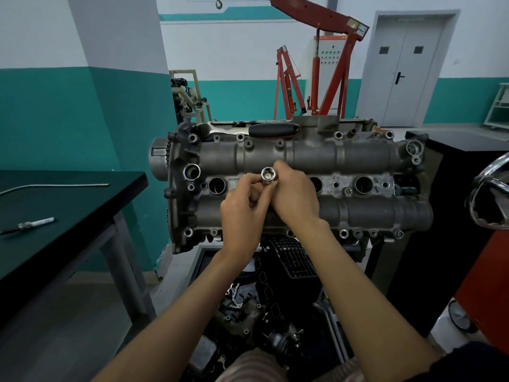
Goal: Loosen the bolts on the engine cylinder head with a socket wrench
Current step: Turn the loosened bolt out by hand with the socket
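Both hands met over the middle of the cylinder head, just above its row of round plug wells. The left hand and the right hand each had fingers curled round a short chrome socket, pinching it between them with its open end turned up toward the camera. The socket was held clear of the casting, touching no bolt. What lay at its lower end, hidden by the fingers, could not be told.

The wrench with the black handle lay along the far edge of the cylinder head, well apart from the hands. A bolt boss showed between the wells to the right of the hands, and more sat along the near and far edges.

This looked like the fitting step, before any loosening. To do it well, the socket's inner shape should be checked against a bolt head, then pushed fully onto the wrench's drive until seated. On the bolt it should sit square and all the way down; a tilted or half-seated socket would likely slip and round the head. One hand steadying the wrench head over the bolt would help.
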`<state>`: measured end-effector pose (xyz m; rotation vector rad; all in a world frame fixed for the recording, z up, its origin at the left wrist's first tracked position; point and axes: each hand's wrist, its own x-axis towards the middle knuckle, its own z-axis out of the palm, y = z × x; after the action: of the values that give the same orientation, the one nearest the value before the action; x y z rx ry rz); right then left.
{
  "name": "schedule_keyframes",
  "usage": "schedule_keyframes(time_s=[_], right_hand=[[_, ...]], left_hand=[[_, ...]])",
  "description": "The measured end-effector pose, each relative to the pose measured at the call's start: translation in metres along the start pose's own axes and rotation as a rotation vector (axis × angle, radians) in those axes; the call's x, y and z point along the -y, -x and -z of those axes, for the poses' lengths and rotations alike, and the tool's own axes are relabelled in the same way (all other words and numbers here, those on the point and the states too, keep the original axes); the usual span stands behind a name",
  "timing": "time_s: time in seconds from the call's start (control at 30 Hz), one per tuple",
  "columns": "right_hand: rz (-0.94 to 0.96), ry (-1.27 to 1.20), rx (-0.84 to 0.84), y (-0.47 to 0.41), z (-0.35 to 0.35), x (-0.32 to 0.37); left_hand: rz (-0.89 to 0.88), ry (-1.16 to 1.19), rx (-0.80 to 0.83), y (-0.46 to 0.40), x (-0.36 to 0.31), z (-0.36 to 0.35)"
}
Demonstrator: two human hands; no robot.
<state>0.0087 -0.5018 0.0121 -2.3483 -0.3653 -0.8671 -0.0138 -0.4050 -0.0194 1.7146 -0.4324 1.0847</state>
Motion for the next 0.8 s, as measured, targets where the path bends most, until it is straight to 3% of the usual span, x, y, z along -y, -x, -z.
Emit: schedule_keyframes(time_s=[0.13,0.27,0.57,0.8], right_hand=[[-0.004,0.138,-0.040,0.002,-0.005,0.002],[0.047,0.270,0.033,-0.006,-0.007,0.003],[0.158,0.219,0.262,-0.030,0.011,-0.001],[0.192,0.220,0.213,-0.026,0.007,-0.004]], left_hand=[[0.052,0.060,-0.032,-0.002,-0.002,-0.002],[0.064,0.045,-0.050,-0.003,-0.002,-0.003],[0.035,-0.003,-0.059,-0.004,-0.002,-0.003],[0.023,-0.021,-0.065,-0.004,-0.002,-0.004]])
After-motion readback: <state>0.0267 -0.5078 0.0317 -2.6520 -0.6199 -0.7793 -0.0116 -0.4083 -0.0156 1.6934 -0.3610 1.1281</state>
